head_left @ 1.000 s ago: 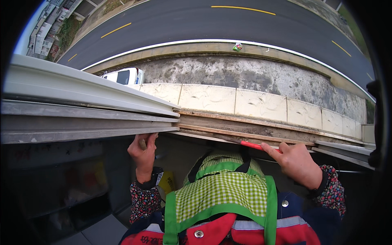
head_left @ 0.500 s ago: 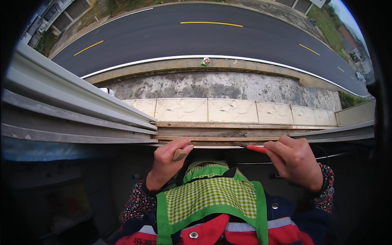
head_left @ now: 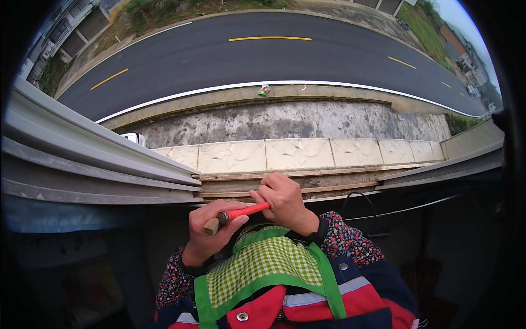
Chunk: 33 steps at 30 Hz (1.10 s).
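Note:
My left hand (head_left: 207,233) is closed around a tool with a pale wooden handle (head_left: 211,226), whose butt sticks out near the thumb; its other end is hidden. My right hand (head_left: 286,203), also closed, grips a red-handled tool (head_left: 249,210). That tool points left across my left hand, and its dark rounded end, rather like a small hammer head, lies right beside the wooden butt. Whether the two touch I cannot tell. Both hands are at the near side of a dirty window track (head_left: 323,183), the right one partly over it.
Grey sliding window frames (head_left: 104,159) stand at the left, with more frame (head_left: 444,167) at the right. Beyond the track lie pale tiles (head_left: 298,153), a stained concrete ledge (head_left: 263,120) and a road (head_left: 203,55). A black cable (head_left: 359,194) loops right of my hands.
My right hand has moved left with the red-handled tool, from the track to my left hand. The left hand still holds the wooden handle, slightly lower in view. The whole view has shifted a little.

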### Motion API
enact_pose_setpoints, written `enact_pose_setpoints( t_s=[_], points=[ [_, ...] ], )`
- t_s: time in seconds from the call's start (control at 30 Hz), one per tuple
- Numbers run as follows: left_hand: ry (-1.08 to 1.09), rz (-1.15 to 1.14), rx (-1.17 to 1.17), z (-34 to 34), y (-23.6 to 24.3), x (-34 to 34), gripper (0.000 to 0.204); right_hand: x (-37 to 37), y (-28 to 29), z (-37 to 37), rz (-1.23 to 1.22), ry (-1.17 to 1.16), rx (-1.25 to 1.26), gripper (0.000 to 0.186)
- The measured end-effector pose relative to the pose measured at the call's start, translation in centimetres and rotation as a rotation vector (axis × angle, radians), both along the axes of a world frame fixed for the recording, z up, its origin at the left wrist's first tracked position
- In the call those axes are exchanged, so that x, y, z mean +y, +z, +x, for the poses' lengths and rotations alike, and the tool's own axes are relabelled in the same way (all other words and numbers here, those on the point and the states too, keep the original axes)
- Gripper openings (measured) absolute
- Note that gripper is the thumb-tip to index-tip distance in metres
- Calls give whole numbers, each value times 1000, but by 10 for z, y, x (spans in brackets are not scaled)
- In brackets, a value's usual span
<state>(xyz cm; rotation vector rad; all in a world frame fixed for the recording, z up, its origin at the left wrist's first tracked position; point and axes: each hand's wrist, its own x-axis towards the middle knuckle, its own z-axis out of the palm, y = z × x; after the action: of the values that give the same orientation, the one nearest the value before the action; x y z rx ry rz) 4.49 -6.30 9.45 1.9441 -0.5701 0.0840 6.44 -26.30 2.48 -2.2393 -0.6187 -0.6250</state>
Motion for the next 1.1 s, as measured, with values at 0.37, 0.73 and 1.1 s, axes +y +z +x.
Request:
enact_pose_setpoints(
  t_s=[0.37, 0.73, 1.1],
  points=[
    [445, -338, 1, -72, -17, 86, 22, 102, -20, -2, 165, 376, 55, 37],
    [597, -106, 87, -69, -13, 113, 17, 121, -41, 1, 193, 370, 184, 29],
    [-4, 158, -44, -15, -24, 35, 21, 8, -26, -19, -78, -56, 458, 23]
  ],
)
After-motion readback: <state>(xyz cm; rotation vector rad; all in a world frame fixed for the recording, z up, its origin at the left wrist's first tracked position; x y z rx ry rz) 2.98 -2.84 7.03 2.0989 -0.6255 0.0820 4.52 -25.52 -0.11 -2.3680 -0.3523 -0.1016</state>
